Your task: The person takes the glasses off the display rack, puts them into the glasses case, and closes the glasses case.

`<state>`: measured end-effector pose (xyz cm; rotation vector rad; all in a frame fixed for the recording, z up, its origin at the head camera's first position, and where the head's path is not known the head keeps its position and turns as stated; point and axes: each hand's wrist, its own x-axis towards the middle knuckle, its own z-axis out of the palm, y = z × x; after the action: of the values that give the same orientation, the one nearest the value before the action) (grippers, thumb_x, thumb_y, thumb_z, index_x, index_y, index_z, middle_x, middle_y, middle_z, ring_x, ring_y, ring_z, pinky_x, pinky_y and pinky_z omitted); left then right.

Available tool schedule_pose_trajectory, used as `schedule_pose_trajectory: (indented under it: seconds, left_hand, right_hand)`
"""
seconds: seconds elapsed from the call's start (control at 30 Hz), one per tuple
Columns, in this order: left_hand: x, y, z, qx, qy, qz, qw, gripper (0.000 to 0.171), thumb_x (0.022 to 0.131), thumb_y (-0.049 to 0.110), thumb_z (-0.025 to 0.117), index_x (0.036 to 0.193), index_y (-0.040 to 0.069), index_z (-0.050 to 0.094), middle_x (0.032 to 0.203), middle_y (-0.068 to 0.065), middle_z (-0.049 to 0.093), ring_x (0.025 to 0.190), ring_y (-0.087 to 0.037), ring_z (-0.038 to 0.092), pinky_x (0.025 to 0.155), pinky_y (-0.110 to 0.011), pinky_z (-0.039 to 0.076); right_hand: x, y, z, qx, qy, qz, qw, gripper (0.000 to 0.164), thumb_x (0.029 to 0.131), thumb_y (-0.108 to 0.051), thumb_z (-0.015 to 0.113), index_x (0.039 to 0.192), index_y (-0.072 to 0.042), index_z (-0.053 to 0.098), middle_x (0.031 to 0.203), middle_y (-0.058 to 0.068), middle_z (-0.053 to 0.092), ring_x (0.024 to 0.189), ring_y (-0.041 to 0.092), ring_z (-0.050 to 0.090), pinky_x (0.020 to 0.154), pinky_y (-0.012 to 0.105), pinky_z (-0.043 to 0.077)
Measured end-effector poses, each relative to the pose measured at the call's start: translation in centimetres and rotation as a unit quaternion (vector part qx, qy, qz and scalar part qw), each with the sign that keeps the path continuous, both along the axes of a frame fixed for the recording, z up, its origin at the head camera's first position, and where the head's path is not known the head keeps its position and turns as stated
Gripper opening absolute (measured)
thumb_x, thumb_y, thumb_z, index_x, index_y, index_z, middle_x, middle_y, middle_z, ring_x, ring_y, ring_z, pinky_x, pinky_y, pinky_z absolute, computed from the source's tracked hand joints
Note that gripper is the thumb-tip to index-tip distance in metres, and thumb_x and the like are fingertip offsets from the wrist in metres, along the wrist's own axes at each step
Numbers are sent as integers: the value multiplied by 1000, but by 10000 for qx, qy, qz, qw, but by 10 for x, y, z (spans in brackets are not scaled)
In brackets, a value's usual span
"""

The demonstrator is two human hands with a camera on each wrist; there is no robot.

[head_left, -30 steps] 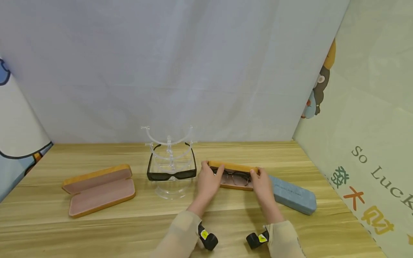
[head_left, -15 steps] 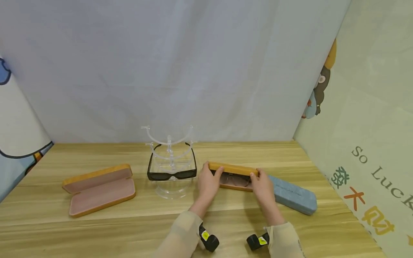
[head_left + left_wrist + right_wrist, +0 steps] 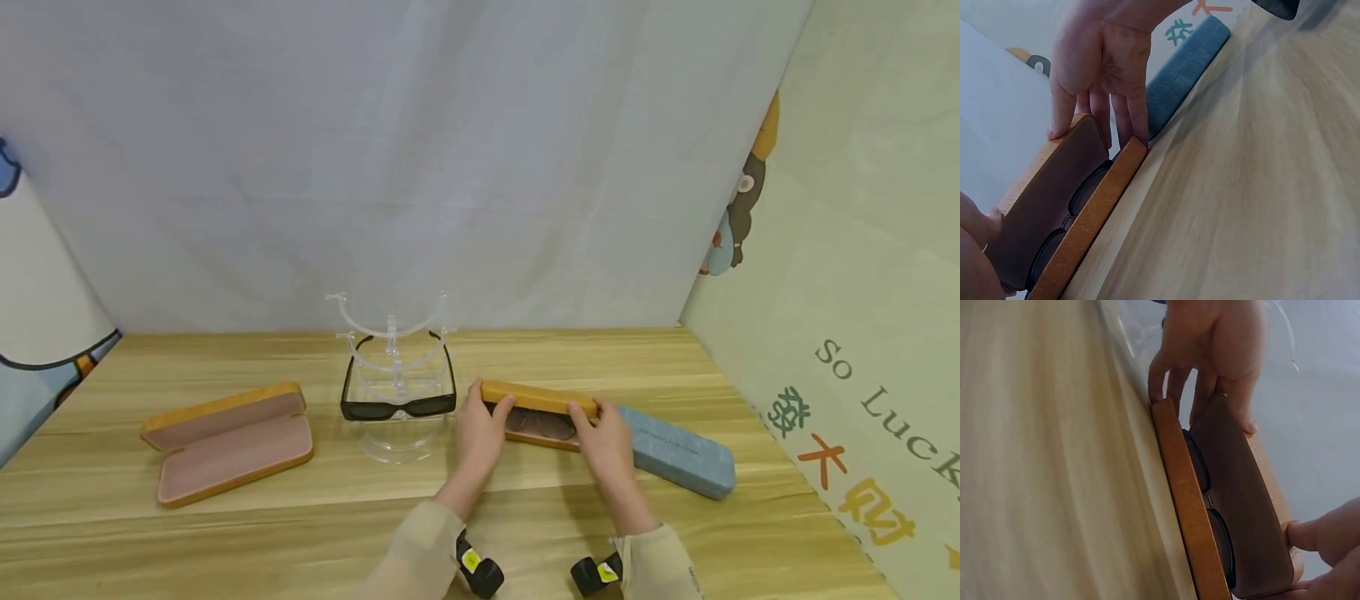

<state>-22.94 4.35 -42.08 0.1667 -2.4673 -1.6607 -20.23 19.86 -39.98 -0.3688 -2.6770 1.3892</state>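
Note:
An orange eyeglass case [image 3: 534,397] is on the wooden table, its lid part-way down. Dark-framed eyeglasses [image 3: 1222,540] lie inside, their upper part hidden by the lid in the head view. My left hand [image 3: 480,433] grips the case's left end, thumb on the lid's front edge. At the other end, my right hand [image 3: 606,442] holds the case the same way, its thumb also on the lid. In the left wrist view, fingers of the right hand [image 3: 1100,69] reach down round the end of the case.
A blue glasses case [image 3: 678,450] lies beside my right hand. Left of my hands stands a clear display stand [image 3: 397,450] bearing black sunglasses [image 3: 397,408]. Farther left, another orange case [image 3: 236,462] lies open with its pink lining showing. A pale cloth [image 3: 375,167] hangs behind.
The lid of the orange case has tilted down toward me under both thumbs, covering more of the eyeglasses. The stand, the sunglasses and the other cases stay in place.

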Motion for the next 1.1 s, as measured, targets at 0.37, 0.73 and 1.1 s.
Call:
schedule_pose_trajectory:
  seconds: [0.37,0.73,1.1]
  left_hand:
    - [3,-3,-3,53,-8,-144,9999,59,86,27,62,132,-3,39,128,-22,48,116,-37,48,97,-46,39]
    - [3,-6,-7,198,32,-205,9996,58,86,24,63,132,-2,40,128,-20,49,117,-35,47,99,-45,38]
    - [4,-8,-7,228,146,-204,9994,57,84,23,65,131,0,42,124,-20,53,114,-34,51,96,-45,41]
  right_hand:
    - [4,3,-2,-106,17,-55,9999,61,91,-34,53,136,4,35,137,27,36,123,40,40,94,48,42]
    - [6,4,-1,-38,-181,96,9998,62,91,-36,53,137,0,33,140,24,35,126,39,37,95,50,40]
    - [3,4,-1,141,-71,103,9998,60,90,-29,57,134,5,36,136,26,39,124,40,38,98,49,38]
